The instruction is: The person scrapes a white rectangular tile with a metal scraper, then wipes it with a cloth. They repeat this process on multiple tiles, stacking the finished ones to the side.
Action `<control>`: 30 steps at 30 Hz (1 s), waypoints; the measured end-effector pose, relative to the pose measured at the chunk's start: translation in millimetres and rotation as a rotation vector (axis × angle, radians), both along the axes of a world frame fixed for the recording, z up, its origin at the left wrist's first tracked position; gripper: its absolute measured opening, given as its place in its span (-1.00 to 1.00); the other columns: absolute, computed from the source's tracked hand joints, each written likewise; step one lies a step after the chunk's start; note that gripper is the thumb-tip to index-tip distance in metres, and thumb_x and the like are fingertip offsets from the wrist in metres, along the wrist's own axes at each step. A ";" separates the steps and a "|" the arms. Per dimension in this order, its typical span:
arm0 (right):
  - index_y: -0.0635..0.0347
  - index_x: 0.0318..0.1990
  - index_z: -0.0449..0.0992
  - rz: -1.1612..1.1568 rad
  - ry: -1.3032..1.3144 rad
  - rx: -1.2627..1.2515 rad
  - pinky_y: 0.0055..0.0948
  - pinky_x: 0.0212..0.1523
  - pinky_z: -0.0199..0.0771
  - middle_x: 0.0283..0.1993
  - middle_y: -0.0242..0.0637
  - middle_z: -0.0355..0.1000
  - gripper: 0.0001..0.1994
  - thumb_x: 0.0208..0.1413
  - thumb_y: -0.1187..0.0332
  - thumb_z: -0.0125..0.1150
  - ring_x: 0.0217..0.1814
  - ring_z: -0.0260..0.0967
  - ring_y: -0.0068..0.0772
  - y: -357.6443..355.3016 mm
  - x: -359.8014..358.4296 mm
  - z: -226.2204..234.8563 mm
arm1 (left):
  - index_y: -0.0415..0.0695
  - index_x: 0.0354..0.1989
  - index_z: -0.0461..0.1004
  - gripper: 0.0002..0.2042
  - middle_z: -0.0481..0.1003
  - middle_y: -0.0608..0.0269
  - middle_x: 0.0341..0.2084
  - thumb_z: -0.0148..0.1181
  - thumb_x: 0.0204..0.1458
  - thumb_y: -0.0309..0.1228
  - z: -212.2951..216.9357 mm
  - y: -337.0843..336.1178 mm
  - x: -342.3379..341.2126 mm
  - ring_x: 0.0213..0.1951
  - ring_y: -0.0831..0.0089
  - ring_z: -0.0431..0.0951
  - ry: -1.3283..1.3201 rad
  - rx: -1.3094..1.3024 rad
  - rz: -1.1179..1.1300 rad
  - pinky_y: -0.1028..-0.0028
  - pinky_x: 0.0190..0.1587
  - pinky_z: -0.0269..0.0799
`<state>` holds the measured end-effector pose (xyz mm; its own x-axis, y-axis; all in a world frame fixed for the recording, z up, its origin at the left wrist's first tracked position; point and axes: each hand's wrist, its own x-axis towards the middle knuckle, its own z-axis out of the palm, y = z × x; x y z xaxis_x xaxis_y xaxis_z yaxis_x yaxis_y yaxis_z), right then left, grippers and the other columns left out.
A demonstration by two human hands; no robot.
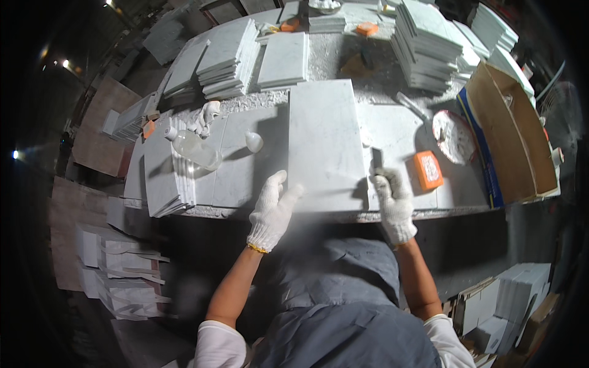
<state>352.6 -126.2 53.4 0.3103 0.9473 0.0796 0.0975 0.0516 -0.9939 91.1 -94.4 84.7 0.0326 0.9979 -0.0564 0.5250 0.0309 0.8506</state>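
Note:
A white marble tile (325, 141) lies lengthwise in front of me, on top of other pale tiles on the dusty workbench. My left hand (271, 211), in a white knitted glove with a yellow cuff edge, is at the tile's near left corner. Its thumb and fingers are apart and hold nothing; whether they touch the tile cannot be made out. At the near right corner, my gloved right hand (394, 205) is closed around a scraper (377, 159) with a dark, flat blade pointing away from me. An orange block (427, 170) with a white patch lies right of that hand.
Left of the tile lie a clear plastic bottle (195, 150), a small pale cup (253, 141) and a rag (207, 118). A powdery white dish (454, 136) and an open cardboard box (512, 135) stand right. Tile stacks (227, 58) line the back.

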 end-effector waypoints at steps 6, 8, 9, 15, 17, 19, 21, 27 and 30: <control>0.17 -0.05 0.51 -0.014 -0.290 -0.049 -0.44 -0.18 0.48 -0.25 -0.24 0.53 -0.86 0.33 0.36 0.20 -0.25 0.45 -0.46 -1.7 -20.9 23.5 | -0.17 0.37 0.23 -0.25 0.39 -0.16 0.27 0.18 0.17 0.12 15.4 23.6 9.1 0.26 -0.03 0.42 0.201 -0.089 -0.019 0.17 0.34 0.23; 0.07 -0.02 0.49 -0.037 -0.405 -0.023 -0.30 -0.21 0.52 -0.18 -0.10 0.56 -0.86 0.34 0.32 0.18 -0.23 0.55 -0.25 -0.7 -24.3 26.6 | -0.17 0.38 0.22 -0.21 0.38 -0.17 0.27 0.12 0.16 0.20 19.1 29.5 8.8 0.28 -0.05 0.40 0.244 -0.134 -0.016 0.16 0.35 0.20; 0.11 -0.05 0.50 -0.036 -0.393 0.036 -0.35 -0.18 0.52 -0.19 -0.11 0.56 -0.87 0.30 0.38 0.20 -0.22 0.55 -0.26 1.0 -25.9 27.5 | -0.17 0.38 0.22 -0.20 0.39 -0.18 0.27 0.10 0.15 0.23 20.0 32.4 8.4 0.28 -0.05 0.40 0.259 -0.154 -0.020 0.16 0.35 0.20; 0.15 -0.15 0.54 -0.021 -0.682 0.175 -0.24 0.04 0.51 0.01 0.00 0.55 -0.84 0.11 0.52 0.29 0.02 0.54 0.00 -0.9 -32.9 42.2 | -0.19 0.38 0.22 -0.16 0.39 -0.24 0.25 0.06 0.13 0.27 16.6 54.4 1.4 0.31 -0.09 0.36 0.262 -0.323 -0.075 0.16 0.34 0.19; 0.12 -0.18 0.54 0.057 -0.728 0.132 -0.15 0.09 0.49 0.12 0.06 0.51 -0.83 0.06 0.52 0.29 0.11 0.50 0.14 -4.3 -34.8 51.6 | -0.21 0.34 0.25 -0.18 0.40 -0.24 0.24 0.06 0.14 0.27 14.6 61.5 -3.1 0.30 -0.11 0.36 0.217 -0.361 -0.085 0.16 0.34 0.19; 0.13 -0.18 0.53 0.112 -0.755 0.147 -0.14 0.09 0.49 0.11 0.05 0.52 -0.83 0.05 0.53 0.28 0.13 0.49 0.15 -4.0 -35.2 59.5 | -0.28 0.04 0.38 -0.36 0.50 -0.19 -0.06 0.13 0.16 0.16 14.4 65.9 -6.6 0.01 -0.01 0.47 0.192 -0.265 -0.053 0.15 0.12 0.34; 0.16 -0.16 0.54 0.181 -0.691 0.048 -0.18 0.14 0.48 0.11 0.01 0.53 -0.81 0.06 0.53 0.31 0.17 0.49 0.10 0.3 -28.3 64.3 | -0.32 -0.12 0.40 -0.41 0.51 -0.05 -0.29 0.19 0.17 0.11 17.5 68.1 -8.1 -0.20 0.24 0.47 0.206 -0.283 -0.098 0.24 -0.02 0.40; 0.28 -0.11 0.51 0.083 -0.201 -0.210 -0.49 -0.03 0.50 -0.11 -0.19 0.58 -0.87 0.33 0.40 0.19 0.01 0.53 -0.46 19.9 -7.5 59.1 | -0.22 -0.41 0.24 -0.47 0.23 0.12 -0.58 0.40 0.10 -0.01 50.1 61.3 2.8 -0.45 0.39 0.18 0.126 -0.249 -0.001 0.25 -0.35 0.36; 0.26 -0.09 0.50 0.091 -0.267 -0.158 -0.60 -0.19 0.39 -0.22 -0.36 0.51 -0.87 0.35 0.39 0.16 -0.22 0.36 -0.65 36.2 -9.4 58.2 | -0.20 -0.45 0.25 -0.52 0.32 0.06 -0.54 0.38 0.12 -0.08 68.6 63.9 6.1 -0.41 0.41 0.33 0.094 -0.352 0.021 0.27 -0.32 0.37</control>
